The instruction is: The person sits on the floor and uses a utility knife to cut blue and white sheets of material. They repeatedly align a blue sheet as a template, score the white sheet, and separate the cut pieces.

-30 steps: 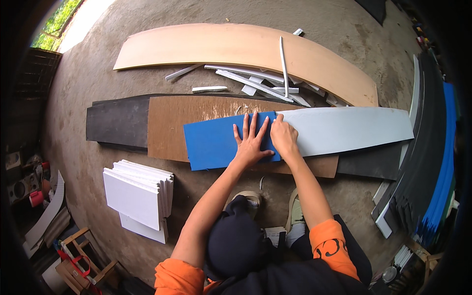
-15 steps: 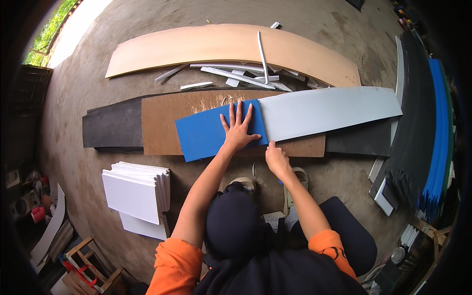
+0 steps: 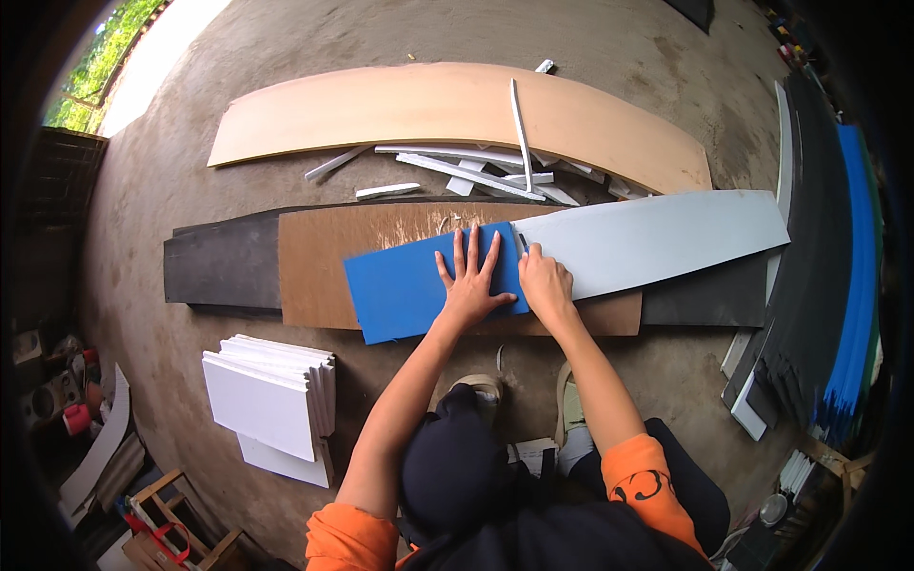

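Observation:
My left hand (image 3: pixel 468 295) lies flat on a blue rectangular board (image 3: pixel 400 293), fingers spread, thumb along its right edge. Beneath it a long pale grey-white sheet (image 3: pixel 657 238) sticks out to the right, tapering toward its end. My right hand (image 3: pixel 546 285) is closed on a slim dark tool, seemingly a utility knife (image 3: pixel 523 244), whose tip shows beyond the fingers. It sits on the pale sheet, right beside the blue board's right edge near the far corner. Under these lies a brown board (image 3: pixel 319 266) with a scraped, frayed patch near its far edge.
Long black sheets (image 3: pixel 224 259) lie under the brown board. Beyond are white offcut strips (image 3: pixel 466 171) and a long tan sheet (image 3: pixel 381 109). A stack of white sheets (image 3: pixel 262 395) stands on the floor at near left. Black and blue sheets (image 3: pixel 854 285) line the right side.
My right hand has moved away from me along the blue board's right edge, from its near corner toward the far one. My left hand stays pressed on the blue board. The view has shifted slightly.

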Motion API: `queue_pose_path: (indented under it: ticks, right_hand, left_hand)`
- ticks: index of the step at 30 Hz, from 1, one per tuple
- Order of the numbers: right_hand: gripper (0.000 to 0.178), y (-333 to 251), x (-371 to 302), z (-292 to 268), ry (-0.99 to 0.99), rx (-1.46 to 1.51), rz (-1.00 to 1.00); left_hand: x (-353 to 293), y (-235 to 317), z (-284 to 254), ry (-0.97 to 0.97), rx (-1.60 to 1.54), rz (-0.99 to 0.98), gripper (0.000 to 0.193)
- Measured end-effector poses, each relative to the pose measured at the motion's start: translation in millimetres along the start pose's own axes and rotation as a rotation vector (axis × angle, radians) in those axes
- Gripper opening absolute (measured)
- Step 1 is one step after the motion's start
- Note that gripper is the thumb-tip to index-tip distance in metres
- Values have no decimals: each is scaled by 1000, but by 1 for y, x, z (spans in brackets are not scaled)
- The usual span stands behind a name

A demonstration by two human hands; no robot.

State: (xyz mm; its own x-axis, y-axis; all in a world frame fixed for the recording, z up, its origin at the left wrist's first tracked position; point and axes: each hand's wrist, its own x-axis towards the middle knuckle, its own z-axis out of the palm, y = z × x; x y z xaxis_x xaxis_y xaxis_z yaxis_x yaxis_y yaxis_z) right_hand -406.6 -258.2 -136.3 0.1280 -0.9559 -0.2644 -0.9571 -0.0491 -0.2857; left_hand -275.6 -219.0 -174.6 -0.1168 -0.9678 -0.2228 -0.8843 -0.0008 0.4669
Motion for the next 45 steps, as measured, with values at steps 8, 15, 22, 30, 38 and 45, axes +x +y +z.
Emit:
queue_pose_path:
  ticks: [8, 15, 22, 30, 38, 45]
  right_hand:
    - [32, -12, 43, 11, -161, 72, 14]
    - [31, -5, 4, 6, -480, 180, 192]
    - [24, 21, -82, 25, -327, 86, 167]
    - [19, 26, -111, 30, -252, 86, 124]
    - [23, 3, -21, -5, -64, 119, 79]
    - [27, -20, 35, 11, -98, 97, 45]
  left_hand:
    - [-5, 0, -4, 13, -16, -5, 105]
    - [-4, -2, -1, 67, 39, -9, 100]
    - [0, 4, 0, -39, 44, -51, 104]
    - [0, -1, 5, 8, -6, -8, 107]
    - [-1, -1, 2, 11, -23, 4, 104]
    - [-2, -3, -2, 10, -39, -11, 102]
